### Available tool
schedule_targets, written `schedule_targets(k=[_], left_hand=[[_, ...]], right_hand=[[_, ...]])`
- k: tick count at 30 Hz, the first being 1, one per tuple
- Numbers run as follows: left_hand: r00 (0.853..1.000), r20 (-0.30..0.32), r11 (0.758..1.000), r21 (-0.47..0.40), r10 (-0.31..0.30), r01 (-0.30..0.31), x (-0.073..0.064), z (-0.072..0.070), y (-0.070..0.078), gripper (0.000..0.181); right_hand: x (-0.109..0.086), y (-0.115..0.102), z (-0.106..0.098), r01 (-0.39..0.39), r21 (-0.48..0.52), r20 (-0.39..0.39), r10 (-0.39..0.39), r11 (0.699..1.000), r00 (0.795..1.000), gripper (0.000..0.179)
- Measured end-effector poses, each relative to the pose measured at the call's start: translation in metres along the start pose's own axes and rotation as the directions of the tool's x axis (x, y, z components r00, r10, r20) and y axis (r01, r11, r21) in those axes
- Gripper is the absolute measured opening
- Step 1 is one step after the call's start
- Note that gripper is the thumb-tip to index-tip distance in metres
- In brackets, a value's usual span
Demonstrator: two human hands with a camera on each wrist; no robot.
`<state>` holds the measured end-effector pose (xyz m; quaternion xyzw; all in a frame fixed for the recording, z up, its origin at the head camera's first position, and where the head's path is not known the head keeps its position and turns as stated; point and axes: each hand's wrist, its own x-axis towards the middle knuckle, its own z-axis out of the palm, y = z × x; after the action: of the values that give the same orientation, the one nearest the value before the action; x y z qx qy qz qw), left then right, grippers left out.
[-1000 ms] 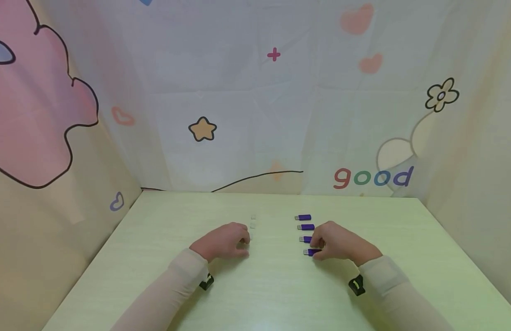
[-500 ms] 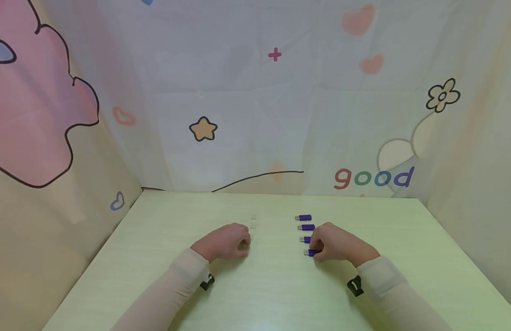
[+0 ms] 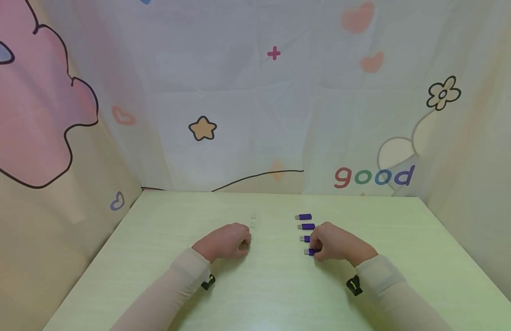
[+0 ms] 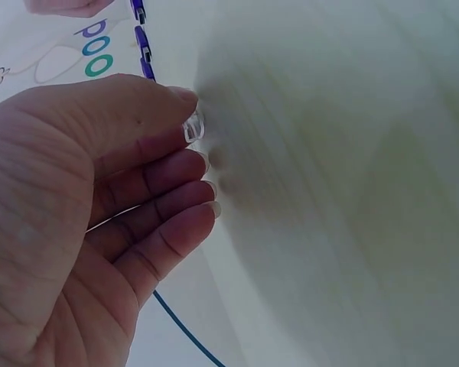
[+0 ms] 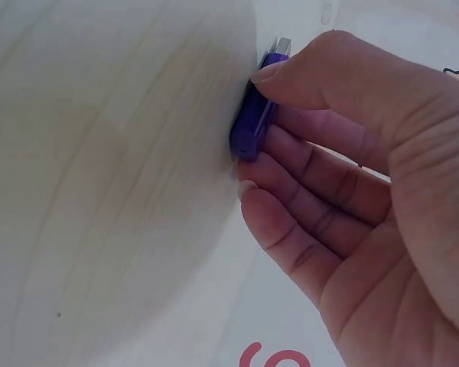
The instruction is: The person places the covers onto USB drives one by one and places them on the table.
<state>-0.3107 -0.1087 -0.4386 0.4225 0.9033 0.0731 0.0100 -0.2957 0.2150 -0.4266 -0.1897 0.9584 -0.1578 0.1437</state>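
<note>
My left hand [image 3: 224, 241] pinches a small clear plastic cap [image 4: 194, 127] between thumb and index finger, close over the table, as the left wrist view shows. Its other fingers curl with their tips near the tabletop. In the right wrist view, my right hand [image 5: 413, 145] holds a purple USB stick [image 5: 252, 115] by its sides, thumb on the near face, the metal plug sticking out past the thumb. That stick is the nearest of a column of purple USB sticks [image 3: 307, 226] in the head view, plugs pointing left. My right fingers partly cover the one just behind it.
More clear caps [image 3: 253, 216] lie in a column beyond my left hand, faint against the pale table [image 3: 263, 294]. A printed cloth [image 3: 238, 138] hangs behind the table and along both sides. Black wrist straps [image 3: 354, 285] show beneath both sleeves.
Both hands stay nearly in place. The left thumb has drawn in toward the fingers, and the left hand has shifted very slightly right. The right wrist has edged slightly left.
</note>
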Motion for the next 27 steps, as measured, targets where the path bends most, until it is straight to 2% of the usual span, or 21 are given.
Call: schedule_targets(k=[18, 27], left_hand=[[1.000, -0.012, 0.999, 0.054, -0.009, 0.009, 0.0022, 0.0020, 0.0027, 0.026], [0.998, 0.001, 0.998, -0.004, -0.056, 0.056, 0.0035, 0.0020, 0.0024, 0.026]], right_hand=[[-0.0009, -0.0033, 0.0015, -0.020, 0.017, -0.018, 0.021, 1.000, 1.000, 0.016], [0.0027, 0.0014, 0.0070, -0.003, 0.030, -0.046, 0.004, 1.000, 0.999, 0.021]])
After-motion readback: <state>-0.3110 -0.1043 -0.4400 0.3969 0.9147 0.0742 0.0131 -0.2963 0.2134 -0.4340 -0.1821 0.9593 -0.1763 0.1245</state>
